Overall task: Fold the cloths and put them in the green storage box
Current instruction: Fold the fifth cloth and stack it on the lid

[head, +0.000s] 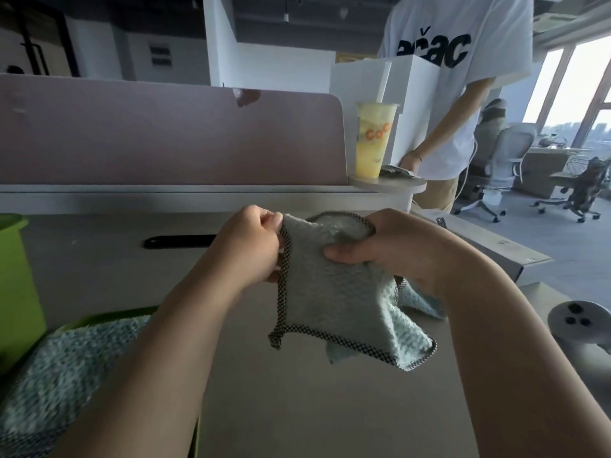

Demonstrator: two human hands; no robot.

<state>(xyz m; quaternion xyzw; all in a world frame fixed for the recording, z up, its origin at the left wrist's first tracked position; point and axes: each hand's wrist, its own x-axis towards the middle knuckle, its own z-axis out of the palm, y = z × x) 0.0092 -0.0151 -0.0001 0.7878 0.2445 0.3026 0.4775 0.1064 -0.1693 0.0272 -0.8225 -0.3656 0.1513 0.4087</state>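
Crumpled pale-blue cloth point(334, 292) with checkered trim in mid-air; second cloth point(66, 368) inside green storage box point(105, 318).

Box point(105, 318) at 8 o'clock cut by left edge; controller point(575, 322) at 4 o'clock cut by right edge; fingers of right hand point(390, 249) hidden behind cloth point(330, 292).

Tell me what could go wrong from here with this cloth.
1. The left hand pinches only the checked edge of the cloth; it may slip free.
2. The right hand bunches the far side, so the fold may come out crooked.
3. The green storage box already holds another cloth, so a loose fold could open when dropped in.
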